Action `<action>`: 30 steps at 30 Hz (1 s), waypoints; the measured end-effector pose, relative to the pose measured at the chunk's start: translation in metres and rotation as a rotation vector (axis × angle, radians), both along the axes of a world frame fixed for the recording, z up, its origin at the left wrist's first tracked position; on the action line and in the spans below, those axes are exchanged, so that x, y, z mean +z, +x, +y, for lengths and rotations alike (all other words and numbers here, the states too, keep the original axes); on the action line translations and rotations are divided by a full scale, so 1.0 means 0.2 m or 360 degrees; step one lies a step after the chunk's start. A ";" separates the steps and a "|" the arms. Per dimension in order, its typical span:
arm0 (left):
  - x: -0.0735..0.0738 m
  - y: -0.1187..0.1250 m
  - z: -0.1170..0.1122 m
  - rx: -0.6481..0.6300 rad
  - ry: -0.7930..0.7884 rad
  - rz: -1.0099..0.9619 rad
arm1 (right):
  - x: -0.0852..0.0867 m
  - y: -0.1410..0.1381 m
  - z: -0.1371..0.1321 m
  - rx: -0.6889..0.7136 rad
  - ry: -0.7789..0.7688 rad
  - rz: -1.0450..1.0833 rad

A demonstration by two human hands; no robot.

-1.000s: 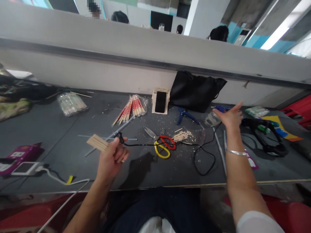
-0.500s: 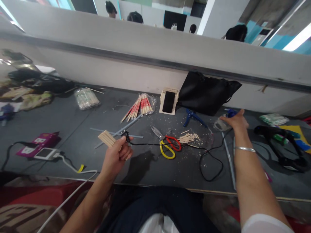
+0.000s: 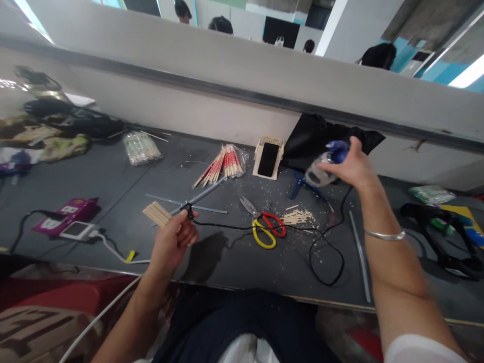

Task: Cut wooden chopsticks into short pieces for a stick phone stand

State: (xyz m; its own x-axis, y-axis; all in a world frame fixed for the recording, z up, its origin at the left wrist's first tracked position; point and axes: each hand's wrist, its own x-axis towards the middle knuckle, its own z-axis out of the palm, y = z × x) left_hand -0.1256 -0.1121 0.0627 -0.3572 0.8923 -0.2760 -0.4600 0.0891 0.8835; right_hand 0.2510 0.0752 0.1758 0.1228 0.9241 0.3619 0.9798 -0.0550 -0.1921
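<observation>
Now you are holding sticks left, a clear object right.
Your left hand [image 3: 172, 244] is gripping a flat bundle of wooden sticks [image 3: 157, 214] just above the near part of the grey table [image 3: 113, 191]. Your right hand [image 3: 351, 169] is closing around a clear, blue-ended object [image 3: 319, 174], holding it in the air over the table's far side. Scissors [image 3: 264, 229] and a black cord [image 3: 325, 252] are lying between them.
</observation>
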 end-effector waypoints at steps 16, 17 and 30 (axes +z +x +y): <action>-0.01 -0.03 -0.06 0.0387 0.0155 0.0150 | -0.19 -1.73 -0.01 0.1314 -0.0632 0.0316; -0.02 -0.03 -0.07 0.0411 0.0148 0.0139 | -0.23 -1.78 -0.02 0.1329 -0.0647 0.0308; 0.01 0.03 -0.02 0.0390 0.0111 0.0142 | -0.27 -1.88 -0.07 0.1443 -0.0742 0.0242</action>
State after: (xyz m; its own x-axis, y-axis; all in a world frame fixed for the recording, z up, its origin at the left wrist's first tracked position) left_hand -0.1193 -0.1167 0.0647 -0.5850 0.7920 -0.1745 -0.3805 -0.0780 0.9215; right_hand -0.1252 0.0618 0.1227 -0.6760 0.7367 -0.0173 0.6571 0.5921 -0.4666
